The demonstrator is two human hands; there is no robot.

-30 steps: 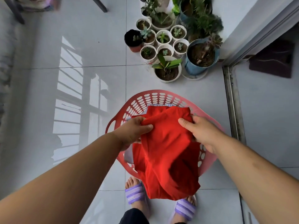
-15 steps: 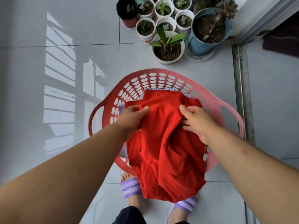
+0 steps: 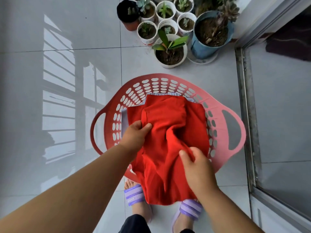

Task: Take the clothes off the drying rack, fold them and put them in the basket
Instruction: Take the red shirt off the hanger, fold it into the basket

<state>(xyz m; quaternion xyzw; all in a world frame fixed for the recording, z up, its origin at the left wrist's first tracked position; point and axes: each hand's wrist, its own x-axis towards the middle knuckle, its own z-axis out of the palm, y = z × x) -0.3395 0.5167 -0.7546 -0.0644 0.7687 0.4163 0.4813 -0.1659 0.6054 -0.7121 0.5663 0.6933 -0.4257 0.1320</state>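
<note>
At the bottom of the frame, the near hem of the red garment [image 3: 168,132] is seen hanging above lilac slippers [image 3: 134,194]. Just above, a fold is pinched by the right hand [image 3: 198,169], which has been shifted down from the far edge held half a second ago. The left hand [image 3: 134,137] is kept curled on the left edge. Further up, the far end has been laid in the pink basket [image 3: 223,125], over a lilac item [image 3: 159,95]. Placement is judged nearly done, with the hanging half left to fold in.
</note>
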